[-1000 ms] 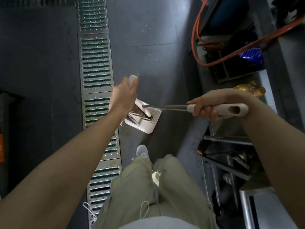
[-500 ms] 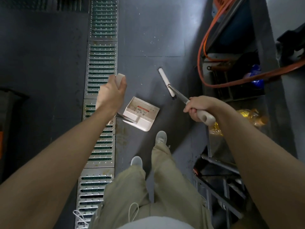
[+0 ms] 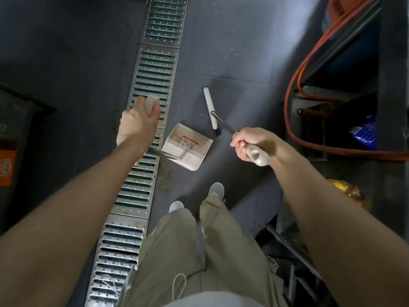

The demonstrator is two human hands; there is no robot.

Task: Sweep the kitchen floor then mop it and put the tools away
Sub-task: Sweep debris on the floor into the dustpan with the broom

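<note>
A white dustpan (image 3: pixel 188 147) rests on the dark grey floor beside the drain grate, its mouth toward the broom. My left hand (image 3: pixel 138 124) grips the white top of the dustpan's long handle (image 3: pixel 151 103). My right hand (image 3: pixel 252 144) grips the white handle of a broom (image 3: pixel 257 155). The narrow white broom head (image 3: pixel 210 108) touches the floor just beyond the dustpan. Small white crumbs (image 3: pixel 230 52) lie scattered on the floor past the broom head.
A metal drain grate (image 3: pixel 152 85) runs along the floor on the left. Orange hose (image 3: pixel 294 91) loops over dark shelving at the right, with a blue bag (image 3: pixel 365 131) and a yellow bag (image 3: pixel 347 191). My shoes (image 3: pixel 215 189) stand behind the dustpan. A dark bin (image 3: pixel 13 134) sits far left.
The broom head left the dustpan and swung out to the floor beyond it. The dustpan now lies on the floor. My feet stepped forward.
</note>
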